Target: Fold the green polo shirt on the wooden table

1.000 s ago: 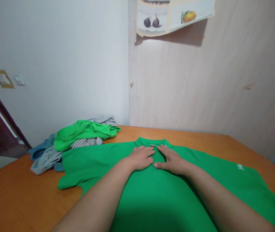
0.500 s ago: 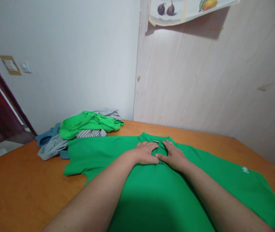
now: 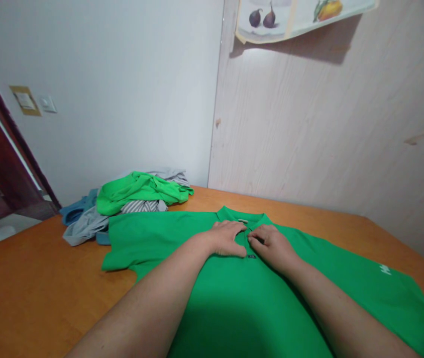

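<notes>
A green polo shirt lies spread face up on the table, its collar toward the wall and its sleeves out to both sides. My left hand rests on the chest just left of the button placket, thumb and fingers apart. At the placket's right edge, below the collar, my right hand has its fingers curled in a pinch on the cloth. The pinched bit itself is hidden by the fingers. A small dark tag shows at the placket's lower end. White lettering marks the right-hand sleeve.
A heap of crumpled clothes, with a bright green garment on top and grey and blue ones beneath, sits at the back left by the shirt's sleeve. The orange-brown table meets the wall behind. A fruit picture hangs above.
My right hand has drawn slightly away from the left, and its spread fingers have curled into a pinch at the placket. My left hand stays on the shirt. The view has shifted slightly.
</notes>
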`<state>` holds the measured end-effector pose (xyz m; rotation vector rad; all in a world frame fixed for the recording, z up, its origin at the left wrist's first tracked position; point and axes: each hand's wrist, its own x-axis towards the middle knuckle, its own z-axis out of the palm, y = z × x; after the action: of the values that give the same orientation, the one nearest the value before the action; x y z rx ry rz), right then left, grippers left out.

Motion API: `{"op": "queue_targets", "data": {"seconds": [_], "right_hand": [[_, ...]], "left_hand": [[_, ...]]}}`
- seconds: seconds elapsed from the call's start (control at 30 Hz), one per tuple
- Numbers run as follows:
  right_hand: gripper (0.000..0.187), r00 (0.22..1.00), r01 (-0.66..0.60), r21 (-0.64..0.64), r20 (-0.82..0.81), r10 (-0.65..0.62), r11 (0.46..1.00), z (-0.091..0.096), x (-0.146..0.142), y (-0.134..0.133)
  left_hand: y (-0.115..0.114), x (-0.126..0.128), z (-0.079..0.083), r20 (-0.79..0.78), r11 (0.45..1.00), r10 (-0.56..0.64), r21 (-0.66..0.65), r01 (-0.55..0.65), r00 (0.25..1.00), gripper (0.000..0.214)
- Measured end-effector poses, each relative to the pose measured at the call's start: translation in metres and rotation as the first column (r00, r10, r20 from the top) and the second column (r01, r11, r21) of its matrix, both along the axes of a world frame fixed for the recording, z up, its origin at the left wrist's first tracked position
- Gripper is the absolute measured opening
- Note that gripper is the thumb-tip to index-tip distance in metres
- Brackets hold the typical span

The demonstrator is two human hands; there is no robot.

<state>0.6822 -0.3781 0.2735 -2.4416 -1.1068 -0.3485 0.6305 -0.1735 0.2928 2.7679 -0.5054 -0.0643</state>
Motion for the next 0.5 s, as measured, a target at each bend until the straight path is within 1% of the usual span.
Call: {"op": "queue_targets", "data": {"seconds": [0.07,0.3,0.37,0.5], "right_hand": [[0.028,1.0,-0.022,-0.053,-0.001,0.022,0.998,0.0,-0.004,0.003],[0.038,1.0,0.016,-0.186,0.017,-0.013,0.982,0.003,-0.009,0.008],[0.039,1.0,0.022,-0.214,0.002,-0.022,0.977,0.005,-0.011,0.009],[0.041,0.999,0.023,-0.246,-0.019,-0.029,0.969,0.01,-0.014,0.01]], "left_hand": [[0.0,0.0,0.001,-0.005,1.0,0.004,-0.008,-0.004,1.0,0.083],[-0.004,0.0,0.005,-0.015,0.998,-0.001,-0.057,0.0,1.0,0.086],[-0.007,-0.001,0.007,0.008,0.997,-0.002,-0.075,0.003,1.0,0.081],[-0.013,-0.003,0.009,0.054,0.992,-0.039,-0.115,0.045,0.998,0.064]]}}
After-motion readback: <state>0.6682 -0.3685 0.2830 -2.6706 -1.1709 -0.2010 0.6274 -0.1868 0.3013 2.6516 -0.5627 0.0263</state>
